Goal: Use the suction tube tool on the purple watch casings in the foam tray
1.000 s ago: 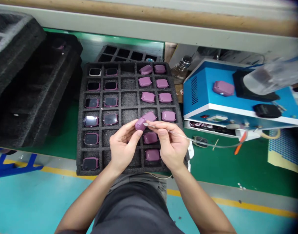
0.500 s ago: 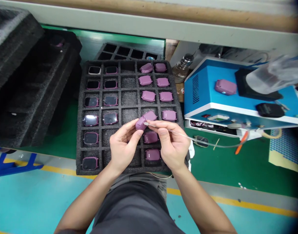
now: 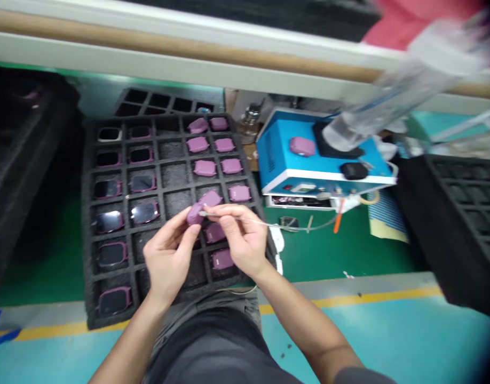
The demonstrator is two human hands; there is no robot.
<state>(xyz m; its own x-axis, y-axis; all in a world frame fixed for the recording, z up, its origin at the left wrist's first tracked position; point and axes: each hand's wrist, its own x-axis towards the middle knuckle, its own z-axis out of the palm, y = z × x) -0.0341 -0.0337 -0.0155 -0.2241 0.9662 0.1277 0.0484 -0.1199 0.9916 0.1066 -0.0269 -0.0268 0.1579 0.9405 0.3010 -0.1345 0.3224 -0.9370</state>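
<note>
Between the thumb and fingers of my left hand (image 3: 168, 256) is a purple watch case (image 3: 195, 214), tilted on edge. My right hand (image 3: 245, 240) pinches the end of a thin clear tube (image 3: 287, 228), whose light-coloured tip meets or nearly meets the case's side. Both hands are above a black foam tray (image 3: 176, 176) divided into compartments. Purple cases lie back up in its right columns, one of them a case (image 3: 211, 198) just behind my fingers. Dark-screened watches (image 3: 144, 212) fill much of the left columns. My right fingertips are partly hidden.
At the right stands a blue machine (image 3: 279, 154) bearing a purple case (image 3: 302, 146) and a clear cylinder (image 3: 349, 128). An orange-handled tool (image 3: 338, 216) hangs at its front. Dark foam trays (image 3: 24, 160) stack at left; another tray (image 3: 469, 186) is at far right.
The camera view has swung to the right, so tray and machine appear further left and the far-right tray shows. My hands keep the same hold on case and tube.
</note>
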